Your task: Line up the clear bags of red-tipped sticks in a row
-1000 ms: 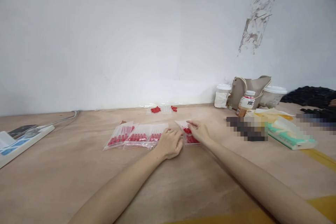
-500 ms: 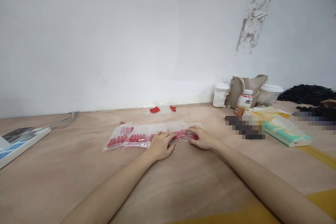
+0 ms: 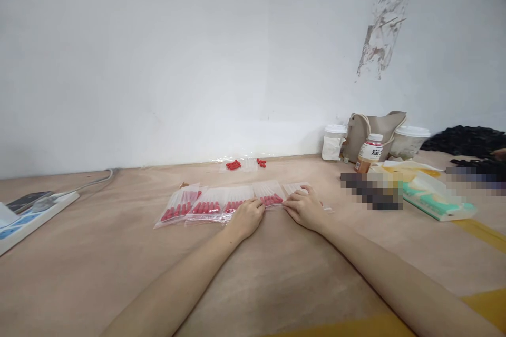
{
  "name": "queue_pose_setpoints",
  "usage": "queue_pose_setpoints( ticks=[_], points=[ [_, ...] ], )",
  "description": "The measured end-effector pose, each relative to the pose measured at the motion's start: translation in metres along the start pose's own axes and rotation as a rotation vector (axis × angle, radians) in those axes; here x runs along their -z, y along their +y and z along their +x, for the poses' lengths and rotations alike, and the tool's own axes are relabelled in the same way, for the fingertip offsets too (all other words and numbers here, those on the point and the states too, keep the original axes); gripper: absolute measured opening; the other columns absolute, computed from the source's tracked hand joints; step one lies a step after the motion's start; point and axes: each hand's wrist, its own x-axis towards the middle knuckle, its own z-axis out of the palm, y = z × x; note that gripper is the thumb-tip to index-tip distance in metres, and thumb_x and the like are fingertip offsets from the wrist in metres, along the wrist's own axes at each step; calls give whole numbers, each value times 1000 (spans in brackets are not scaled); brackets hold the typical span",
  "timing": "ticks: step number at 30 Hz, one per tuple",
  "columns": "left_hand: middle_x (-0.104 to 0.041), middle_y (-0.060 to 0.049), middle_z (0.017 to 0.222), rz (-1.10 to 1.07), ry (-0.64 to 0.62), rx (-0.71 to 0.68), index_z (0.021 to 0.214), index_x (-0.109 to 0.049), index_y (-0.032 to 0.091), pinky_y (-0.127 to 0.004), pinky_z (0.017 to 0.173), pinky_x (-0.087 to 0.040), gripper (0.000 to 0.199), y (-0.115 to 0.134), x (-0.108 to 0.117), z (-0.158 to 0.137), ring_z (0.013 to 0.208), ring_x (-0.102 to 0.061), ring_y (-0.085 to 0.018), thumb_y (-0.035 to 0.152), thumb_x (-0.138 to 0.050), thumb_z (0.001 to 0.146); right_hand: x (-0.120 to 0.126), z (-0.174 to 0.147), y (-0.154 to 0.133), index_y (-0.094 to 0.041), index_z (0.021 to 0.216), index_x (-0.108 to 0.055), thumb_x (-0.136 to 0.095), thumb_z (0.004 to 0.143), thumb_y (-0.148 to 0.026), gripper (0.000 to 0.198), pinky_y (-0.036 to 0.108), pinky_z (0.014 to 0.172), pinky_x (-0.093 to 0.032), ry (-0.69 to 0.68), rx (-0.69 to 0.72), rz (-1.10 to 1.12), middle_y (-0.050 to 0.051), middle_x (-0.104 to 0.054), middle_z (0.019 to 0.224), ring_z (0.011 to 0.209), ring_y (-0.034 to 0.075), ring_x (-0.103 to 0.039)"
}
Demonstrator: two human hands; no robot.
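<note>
A row of clear plastic bags (image 3: pixel 177 209), each with red capsule-shaped pieces along its lower part, lies on the table, partly overlapping. My left hand (image 3: pixel 248 217) is closed at the lower left corner of one clear bag (image 3: pixel 271 192), covering part of the neighbouring bag on its left. At that bag's lower right corner, the fingertips of my right hand (image 3: pixel 305 209) are pressed together. This hand lies over the rightmost bag (image 3: pixel 296 188), hiding most of its contents. Both thumbs are largely hidden.
Loose red pieces (image 3: pixel 233 165) lie on clear plastic by the wall. A power strip (image 3: pixel 59 205) sits at left. To the right stand a lidded cup (image 3: pixel 334 142), a bottle (image 3: pixel 370 154), a grey bag (image 3: pixel 358 131) and a tissue pack (image 3: pixel 437 200). Another person's hand (image 3: pixel 500 154) shows far right.
My right hand has shifted slightly, its fingers now drawn together at the middle bag's corner. The rightmost bag has slid right. My left hand's thumb has tucked in.
</note>
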Motion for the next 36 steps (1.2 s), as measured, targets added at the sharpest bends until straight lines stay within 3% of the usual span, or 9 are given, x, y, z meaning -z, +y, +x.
queue_pose_setpoints(
  ticks=[4, 9, 14, 20, 24, 31, 36],
  points=[
    [-60, -7, 84, 3, 41, -2, 79, -55, 13, -30, 78, -45, 18, -3, -4, -5, 84, -55, -18, 11, -39, 85, 1, -1, -3, -24, 80, -63, -41, 83, -23, 22, 39, 91, -20, 41, 52, -45, 2, -64, 74, 77, 14, -52],
    [-59, -6, 84, -177, 99, 90, 79, -52, 15, -28, 73, -46, 19, -5, 1, -11, 82, -56, -15, 14, -35, 87, 4, -5, 4, -25, 89, -61, -48, 79, -37, 21, 40, 92, -20, 48, 133, 2, 1, -64, 77, 77, 15, -51],
    [-58, -4, 81, -260, 121, 108, 78, -51, 16, -27, 69, -47, 19, -5, 4, -13, 76, -56, -14, 15, -35, 87, 0, -6, 8, -24, 82, -61, -39, 84, -24, 22, 40, 93, -19, 58, 195, -126, 1, -62, 71, 75, 14, -50],
    [-61, -5, 83, -94, 157, -59, 81, -54, 16, -32, 83, -44, 19, -11, -1, -13, 87, -56, -16, 11, -36, 86, -2, -3, 8, -22, 75, -60, -36, 84, -15, 26, 39, 93, -20, 102, 208, -166, 0, -59, 64, 71, 12, -49],
    [-63, -4, 83, 57, 129, -137, 78, -56, 15, -33, 85, -42, 21, -13, 3, -11, 79, -58, -14, 8, -37, 84, -1, -2, 8, -22, 71, -58, -36, 83, -13, 27, 40, 92, -18, 98, 230, -189, 0, -58, 62, 70, 12, -47],
    [-62, -4, 76, 105, 101, -167, 75, -57, 16, -32, 79, -41, 26, -14, 7, -10, 72, -58, -14, 6, -34, 84, 0, -2, 9, -21, 67, -57, -34, 83, -14, 29, 40, 92, -17, 85, 234, -228, -1, -58, 62, 70, 12, -46],
    [-61, -3, 71, 85, 139, -143, 73, -56, 16, -31, 77, -41, 27, -14, 6, -10, 70, -57, -13, 8, -34, 85, 1, 1, 0, -22, 76, -59, -38, 84, -19, 23, 41, 91, -19, 127, 211, -228, 1, -60, 69, 75, 13, -47]
  ],
)
